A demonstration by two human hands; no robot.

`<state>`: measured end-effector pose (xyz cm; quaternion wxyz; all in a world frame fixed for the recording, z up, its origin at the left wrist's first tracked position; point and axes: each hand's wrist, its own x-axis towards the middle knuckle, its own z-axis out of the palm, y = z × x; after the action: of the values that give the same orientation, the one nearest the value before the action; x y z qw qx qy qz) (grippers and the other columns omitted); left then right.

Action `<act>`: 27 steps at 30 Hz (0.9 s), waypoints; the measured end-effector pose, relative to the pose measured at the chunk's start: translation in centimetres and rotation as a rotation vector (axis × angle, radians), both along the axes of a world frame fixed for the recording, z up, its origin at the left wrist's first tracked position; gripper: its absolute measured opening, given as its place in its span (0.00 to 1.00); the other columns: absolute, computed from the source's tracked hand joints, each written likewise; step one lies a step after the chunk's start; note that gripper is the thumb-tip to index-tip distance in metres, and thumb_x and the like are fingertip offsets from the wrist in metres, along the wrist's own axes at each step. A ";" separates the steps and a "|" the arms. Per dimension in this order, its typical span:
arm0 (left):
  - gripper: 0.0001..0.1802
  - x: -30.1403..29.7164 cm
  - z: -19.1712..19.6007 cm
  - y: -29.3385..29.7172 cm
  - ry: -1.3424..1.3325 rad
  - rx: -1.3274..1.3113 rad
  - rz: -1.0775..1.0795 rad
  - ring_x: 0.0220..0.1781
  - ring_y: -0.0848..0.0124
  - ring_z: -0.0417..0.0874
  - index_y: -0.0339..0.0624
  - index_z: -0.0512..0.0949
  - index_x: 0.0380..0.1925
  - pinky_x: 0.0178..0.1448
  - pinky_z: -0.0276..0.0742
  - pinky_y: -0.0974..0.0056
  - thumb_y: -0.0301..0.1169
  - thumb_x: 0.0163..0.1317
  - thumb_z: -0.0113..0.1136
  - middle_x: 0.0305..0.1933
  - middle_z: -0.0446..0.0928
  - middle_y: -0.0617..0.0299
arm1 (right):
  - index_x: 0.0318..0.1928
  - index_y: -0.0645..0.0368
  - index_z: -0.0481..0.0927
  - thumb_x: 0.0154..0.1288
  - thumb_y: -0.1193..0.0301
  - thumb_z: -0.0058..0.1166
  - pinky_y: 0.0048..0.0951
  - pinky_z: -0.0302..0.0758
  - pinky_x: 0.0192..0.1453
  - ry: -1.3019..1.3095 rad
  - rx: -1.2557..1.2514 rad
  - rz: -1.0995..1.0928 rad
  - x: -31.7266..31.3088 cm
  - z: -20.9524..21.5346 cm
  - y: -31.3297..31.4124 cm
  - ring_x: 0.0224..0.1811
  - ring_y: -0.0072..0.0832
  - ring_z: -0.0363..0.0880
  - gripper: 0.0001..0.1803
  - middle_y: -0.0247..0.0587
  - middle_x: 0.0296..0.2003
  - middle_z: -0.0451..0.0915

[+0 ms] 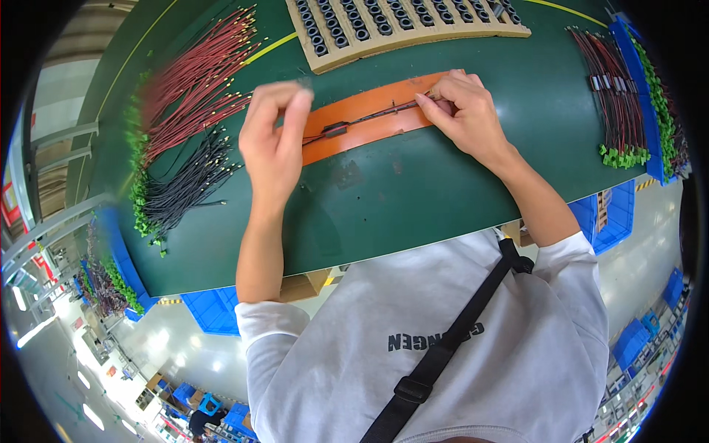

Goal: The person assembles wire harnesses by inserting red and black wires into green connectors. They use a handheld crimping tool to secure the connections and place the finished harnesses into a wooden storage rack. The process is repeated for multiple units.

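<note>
On an orange strip [369, 136] lies a thin cable [380, 113] of dark and reddish wires, with a short black sleeve-like piece [335, 130] around it. My right hand [464, 111] pinches the cable's right end between thumb and fingers. Over the strip's left end, my left hand [273, 140] is raised and slightly blurred. Its thumb and forefinger come together at the tips; a faint grey smear shows there, too indistinct to name. The cable's left end passes behind this hand.
Red wires [207, 81] and black wires [185, 181] with green connectors lie at the left. A tan tray [421, 40] of dark rings stands at the back. More wires with grey cylinders [609, 83] lie right, beside a blue bin [639, 103]. The green table's [369, 229] front edge is near my body.
</note>
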<state>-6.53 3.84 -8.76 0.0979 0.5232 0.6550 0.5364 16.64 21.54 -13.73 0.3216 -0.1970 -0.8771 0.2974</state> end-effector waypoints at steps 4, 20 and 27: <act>0.09 1.8 0.2 -2.8 0.292 -0.067 0.007 0.42 0.67 0.85 0.35 0.85 0.41 0.48 0.81 0.64 0.19 0.60 0.72 0.43 0.84 0.54 | 0.26 0.57 0.79 0.65 0.70 0.68 0.33 0.65 0.41 -0.014 0.011 -0.005 -0.2 -0.2 0.0 0.27 0.29 0.70 0.13 0.31 0.20 0.72; 0.10 2.1 -2.2 -2.5 0.493 -0.126 0.003 0.40 0.63 0.89 0.36 0.78 0.32 0.37 0.87 0.63 0.15 0.58 0.71 0.42 0.87 0.54 | 0.27 0.58 0.80 0.65 0.69 0.68 0.34 0.67 0.42 -0.027 0.033 -0.020 -0.6 -0.2 -0.2 0.27 0.30 0.73 0.12 0.32 0.21 0.76; 0.10 2.6 -2.3 -1.6 0.404 -0.202 0.044 0.41 0.64 0.90 0.36 0.77 0.31 0.38 0.90 0.64 0.15 0.58 0.71 0.41 0.88 0.53 | 0.27 0.59 0.80 0.66 0.69 0.67 0.36 0.71 0.48 -0.052 0.031 0.054 -1.8 0.5 -1.6 0.29 0.33 0.78 0.12 0.35 0.23 0.80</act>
<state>-3.98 2.19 -11.10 0.0049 0.5932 0.7228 0.3544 14.87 19.97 -13.19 0.2934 -0.1759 -0.8948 0.2870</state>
